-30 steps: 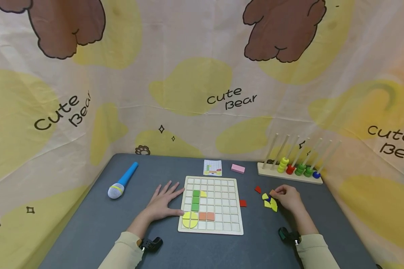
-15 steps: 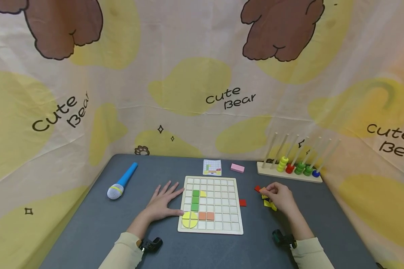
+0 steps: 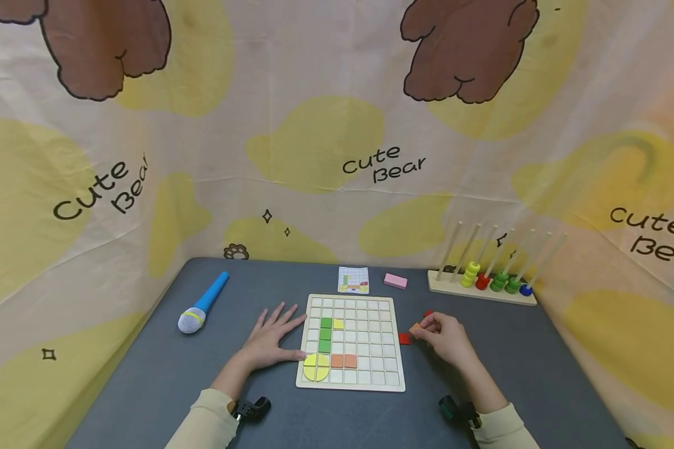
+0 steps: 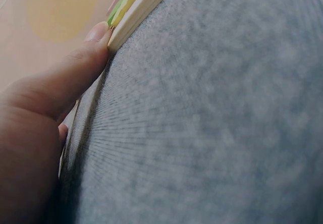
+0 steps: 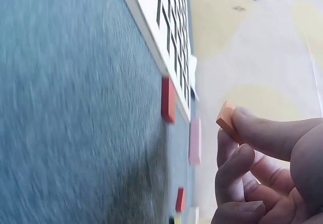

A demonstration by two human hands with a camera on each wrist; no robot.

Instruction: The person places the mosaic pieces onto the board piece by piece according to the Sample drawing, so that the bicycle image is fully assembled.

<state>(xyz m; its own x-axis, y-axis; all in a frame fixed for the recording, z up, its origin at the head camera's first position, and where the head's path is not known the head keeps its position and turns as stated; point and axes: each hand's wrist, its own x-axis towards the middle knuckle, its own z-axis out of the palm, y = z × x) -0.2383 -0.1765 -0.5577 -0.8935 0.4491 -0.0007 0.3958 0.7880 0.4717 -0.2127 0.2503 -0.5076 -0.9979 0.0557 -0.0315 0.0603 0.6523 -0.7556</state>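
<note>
A pale wooden grid board point(image 3: 371, 378) lies on the table. Green square tiles point(image 3: 326, 335), a small yellow square point(image 3: 339, 324), orange squares point(image 3: 344, 361) and a circle of yellow pieces point(image 3: 316, 368) sit in its cells. My left hand point(image 3: 273, 340) lies with fingers spread at the board's left edge, its thumb point(image 4: 93, 40) touching the rim. Between thumb and fingers my right hand point(image 3: 446, 338) pinches an orange tile point(image 5: 228, 119), held above the table right of the board. That hand covers the yellow pieces in the head view.
A red tile point(image 3: 404, 338) lies against the board's right edge, and another red piece point(image 5: 180, 200) farther right. A pattern card point(image 3: 352, 280) and pink block point(image 3: 395, 280) are behind the board. A bead rack point(image 3: 483, 289) stands back right; a toy microphone point(image 3: 203, 303) lies left.
My right hand has moved left, from over the loose pieces toward the board, carrying the orange tile. The left hand stays where it was.
</note>
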